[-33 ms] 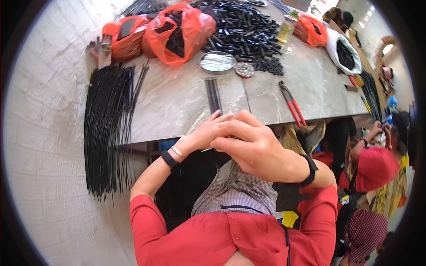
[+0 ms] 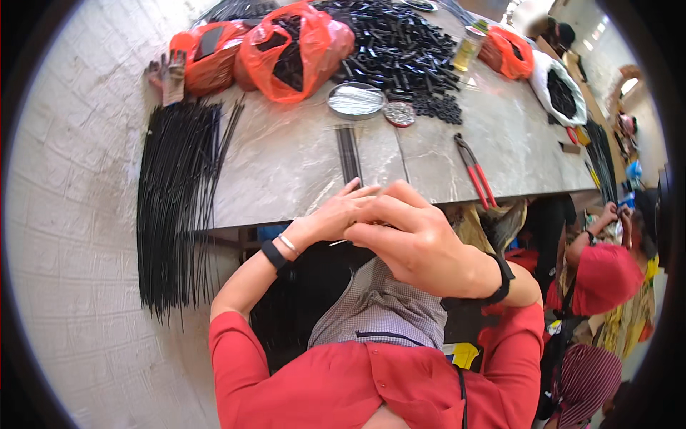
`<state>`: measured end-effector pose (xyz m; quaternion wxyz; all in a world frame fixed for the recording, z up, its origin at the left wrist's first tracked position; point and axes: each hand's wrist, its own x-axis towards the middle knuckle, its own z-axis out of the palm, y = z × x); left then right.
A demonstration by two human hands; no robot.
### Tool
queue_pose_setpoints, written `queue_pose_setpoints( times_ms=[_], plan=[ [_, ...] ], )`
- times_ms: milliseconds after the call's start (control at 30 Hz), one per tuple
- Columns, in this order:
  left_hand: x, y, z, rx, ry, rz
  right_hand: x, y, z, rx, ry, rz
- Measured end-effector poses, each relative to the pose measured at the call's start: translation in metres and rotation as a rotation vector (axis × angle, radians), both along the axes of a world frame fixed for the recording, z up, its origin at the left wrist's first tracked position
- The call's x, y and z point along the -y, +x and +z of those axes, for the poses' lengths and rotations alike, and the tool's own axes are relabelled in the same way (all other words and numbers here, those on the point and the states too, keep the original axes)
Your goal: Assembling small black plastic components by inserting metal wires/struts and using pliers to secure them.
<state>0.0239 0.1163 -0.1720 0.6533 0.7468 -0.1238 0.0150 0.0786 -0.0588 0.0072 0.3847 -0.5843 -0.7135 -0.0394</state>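
Note:
A small row of thin black rods (image 2: 349,156) lies on the table, its near ends running under my left hand (image 2: 334,213). That hand stretches its fingers flat over them at the table's edge. Just in front of it, my right hand (image 2: 414,232) is closed, thumb and fingers drawn together; whatever they grip is hidden. A thin whitish piece (image 2: 338,243) shows below the left hand; which hand holds it, if either, I cannot tell. Beyond the rods stand a round dish of thin white pins (image 2: 355,100) and a smaller round tin of tiny pieces (image 2: 399,114).
Red-handled pincers (image 2: 475,171) lie to the right. A long bundle of black rods (image 2: 179,207) overhangs the table's left edge. Behind are red plastic bags (image 2: 296,53), a heap of short black tubes (image 2: 400,46) and a bottle (image 2: 469,48). A co-worker in red (image 2: 607,275) sits at right.
The table and its things sit slightly farther right in the picture. Both hands keep nearly the same pose and place.

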Motion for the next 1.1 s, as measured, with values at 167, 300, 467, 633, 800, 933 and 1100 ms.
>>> queue_pose_setpoints(
  times_ms=[167,300,467,633,800,933,1100],
  plan=[
    [-0.011,0.000,0.020,0.328,0.863,-0.052,-0.003,-0.003,0.000,0.018,-0.007,-0.015],
    [-0.009,0.003,0.005,0.358,0.828,-0.054,0.014,-0.003,0.034,0.148,-0.037,-0.098],
    [-0.004,-0.006,0.001,0.514,1.025,0.031,0.015,0.044,0.028,-0.220,-0.138,-0.272],
    [0.012,-0.019,0.013,0.564,1.100,-0.020,0.008,0.092,-0.080,-0.132,-0.368,-0.257],
    [0.031,-0.036,0.038,0.629,1.052,0.023,0.004,0.061,-0.131,0.011,-0.490,-0.231],
    [0.052,-0.042,0.063,0.697,1.021,0.040,-0.005,0.049,-0.153,-0.116,-0.226,-0.059],
    [0.064,-0.046,0.081,0.642,0.803,0.145,-0.004,0.044,-0.149,-0.249,-0.206,0.070]
  ],
)
